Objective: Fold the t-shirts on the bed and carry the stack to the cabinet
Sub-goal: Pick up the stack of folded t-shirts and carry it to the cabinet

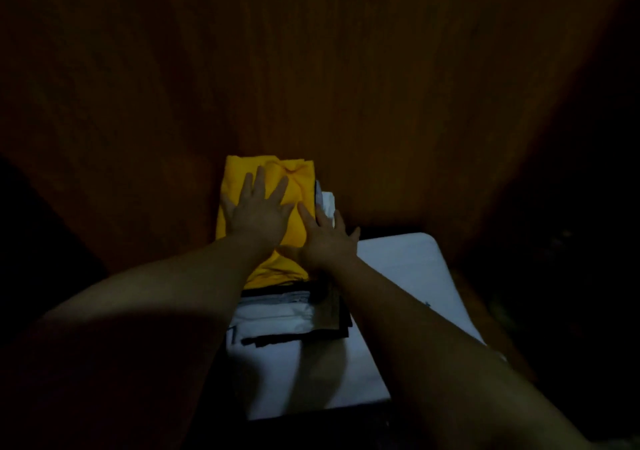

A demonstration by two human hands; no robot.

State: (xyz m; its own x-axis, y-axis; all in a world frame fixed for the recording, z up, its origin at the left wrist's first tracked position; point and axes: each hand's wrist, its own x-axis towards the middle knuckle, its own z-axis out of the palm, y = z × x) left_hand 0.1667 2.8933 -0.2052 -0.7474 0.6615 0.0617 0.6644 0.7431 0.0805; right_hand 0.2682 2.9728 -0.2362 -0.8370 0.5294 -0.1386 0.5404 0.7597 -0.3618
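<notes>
While it's super dim in here, both hands are easy enough to make out, so going from those outward:

Left hand: left hand lies flat, fingers spread wide, palm down on the yellow t-shirt. Nothing pinched or grabbed, just pressing.

Right hand: right hand is also flat with loose, splayed fingers, sitting on the yellow t-shirt's right edge, fingertips reaching over to the bit of white cloth that pokes out beside it.

Yellow t-shirt: folded, on top of the stack, far end touching or nearly touching the wooden panel.

Stack: under the yellow t-shirt, layers of white and black folded fabric stick out at the near side. Can't count how many pieces, way too dark.

White surface: white surface lies under the stack and runs out to the right of the yellow t-shirt and back toward the camera.

Wooden panel: brown, woodgrain, fills everything beyond the yellow t-shirt.

Forearms: both bare, coming in from the near corners.
</notes>
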